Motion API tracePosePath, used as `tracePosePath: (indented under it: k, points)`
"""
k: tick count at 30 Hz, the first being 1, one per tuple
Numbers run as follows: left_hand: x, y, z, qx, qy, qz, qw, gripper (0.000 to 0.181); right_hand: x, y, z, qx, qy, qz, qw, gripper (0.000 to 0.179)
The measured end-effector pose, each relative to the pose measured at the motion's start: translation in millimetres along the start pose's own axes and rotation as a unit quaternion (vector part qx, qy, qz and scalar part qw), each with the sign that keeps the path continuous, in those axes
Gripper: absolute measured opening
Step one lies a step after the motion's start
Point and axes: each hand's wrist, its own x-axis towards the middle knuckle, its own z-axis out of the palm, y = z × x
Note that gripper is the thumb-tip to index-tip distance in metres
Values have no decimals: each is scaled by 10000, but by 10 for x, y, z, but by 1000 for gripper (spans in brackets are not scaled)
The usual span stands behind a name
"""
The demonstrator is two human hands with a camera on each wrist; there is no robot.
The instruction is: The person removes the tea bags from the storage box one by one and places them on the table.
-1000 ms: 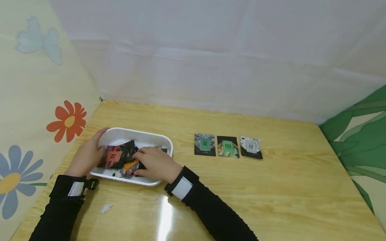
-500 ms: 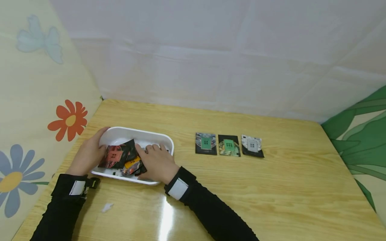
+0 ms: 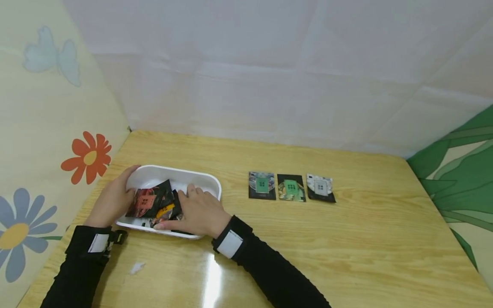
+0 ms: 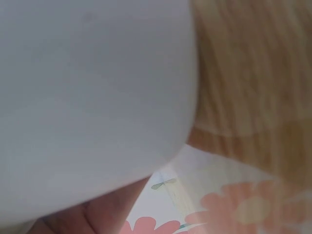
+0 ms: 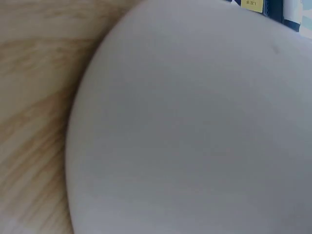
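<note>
A white plastic tray [image 3: 152, 172] with rounded corners holds a heap of small dark sachets. On top lies a black sachet with a red label [image 3: 145, 202]; beside it a sachet with an orange label [image 3: 165, 211] is partly covered. My left hand [image 3: 111, 202] grips the tray's left end, thumb over the rim. Inside the right half, my right hand [image 3: 202, 212] lies over the sachets, fingers spread and thumb stretched towards the near rim; what is under the palm is hidden. Both wrist views are mostly filled by the tray's outer wall [image 4: 97, 97].
Right of the tray, three sachets lie in a row: one with a dark green label [image 3: 262, 185], one with a bright green label [image 3: 291, 188], one whitish [image 3: 321, 188]. A white cloth [image 3: 269, 85] hangs behind the wooden table [image 3: 366, 239]. A flowered panel [image 3: 42, 128] stands left.
My right hand has shifted among the sachets; its thumb has swung left across the near side and the fingers have spread. The left hand keeps its grip on the tray.
</note>
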Motion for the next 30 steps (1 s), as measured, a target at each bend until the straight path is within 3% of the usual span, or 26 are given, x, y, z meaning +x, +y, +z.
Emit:
tracePosePath:
  k: [4,8,12,18,25,30]
  points:
    - [-8,-18,15,-2,-14,-48,10000,61,-17,31,-41,713,-222,-168,9971,91]
    - [-3,-22,23,-27,-51,-81,10000,61,-46,107,-123,1040,-498,-720,9907,78]
    - [9,-24,20,-20,-32,-61,10000,60,-92,182,-232,1369,-688,-1141,9816,51]
    - [19,-12,15,-57,-55,-44,10000,60,-204,260,-416,1384,-770,-1133,9808,31]
    - [15,-4,13,-42,-83,-130,9999,61,-362,367,-585,1196,-380,-1116,9858,32]
    - [12,-1,7,-64,-106,-142,9998,62,-513,483,-681,1486,-56,-888,9849,26]
